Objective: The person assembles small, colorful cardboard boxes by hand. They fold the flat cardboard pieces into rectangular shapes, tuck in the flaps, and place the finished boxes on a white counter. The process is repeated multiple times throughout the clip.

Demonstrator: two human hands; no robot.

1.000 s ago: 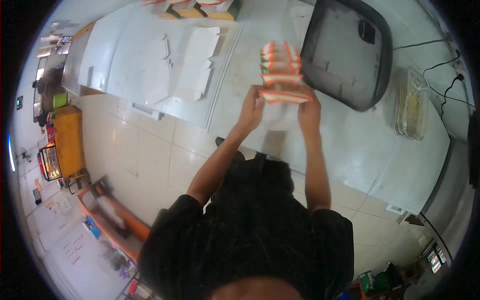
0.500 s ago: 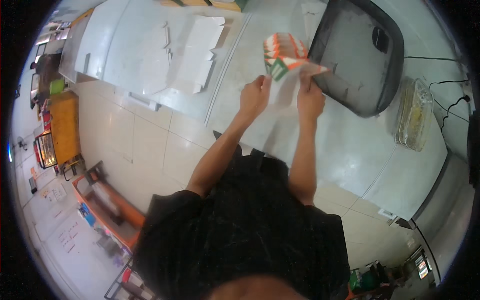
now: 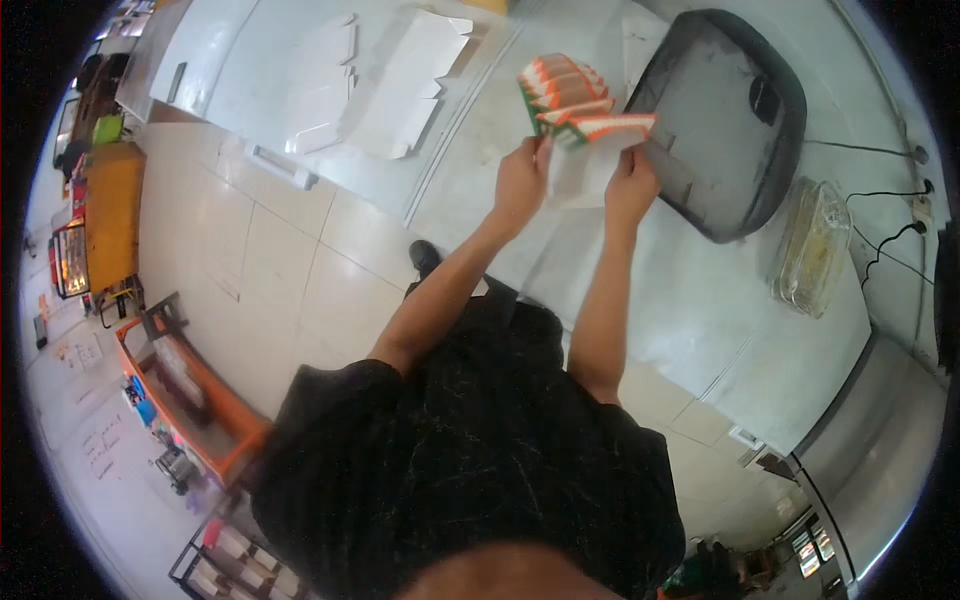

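Both my hands grip a thin paper food carton (image 3: 582,178) with a white inside and an orange, white and green patterned edge. My left hand (image 3: 521,188) pinches its left side, and my right hand (image 3: 631,184) pinches its right side. The carton is held above the white counter top, tilted, its far edge raised. Just beyond it sits a nested row of similar patterned cartons (image 3: 563,84), fanned out. Whether the held carton touches that row cannot be told.
Flat white card sheets with notched edges (image 3: 412,88) lie on the counter to the left. A black-rimmed grey tray (image 3: 715,130) lies at the right, near stacked clear plastic containers (image 3: 812,250). Black cables (image 3: 885,240) run along the right wall. An orange-framed bench (image 3: 190,400) stands at the left.
The carton has been tilted between my hands, so its green corner panel shows less and its patterned edge more. Both hands keep their hold. The whole view has shifted slightly.
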